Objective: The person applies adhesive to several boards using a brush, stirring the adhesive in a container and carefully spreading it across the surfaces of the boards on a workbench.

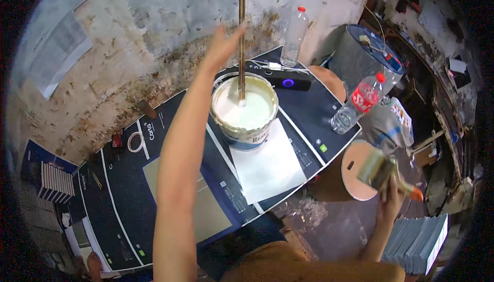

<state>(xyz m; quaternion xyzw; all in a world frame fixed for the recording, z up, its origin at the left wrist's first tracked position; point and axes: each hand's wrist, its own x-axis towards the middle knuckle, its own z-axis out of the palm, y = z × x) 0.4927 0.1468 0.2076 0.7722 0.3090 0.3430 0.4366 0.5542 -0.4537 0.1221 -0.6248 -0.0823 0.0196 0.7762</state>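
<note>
Blur at both hands, and parts covered or cut off

The left hand [222,47] is smeared by motion; its fingers run together, and whether they touch the upright stick [242,55] cannot be told. The stick's lower end is hidden in white liquid [257,109]. The bucket [234,139] covers the upper part of a white sheet [270,174]. The left forearm [177,199] hides part of a greyish board [211,204] and is cut off by the lower edge. The brush [378,171] has blurred bristles, and the right hand [391,199] covers part of its handle. Print on the wall paper [59,55] is too small to read. At lower left, a brownish shape [94,264] is too unclear to name.
</note>
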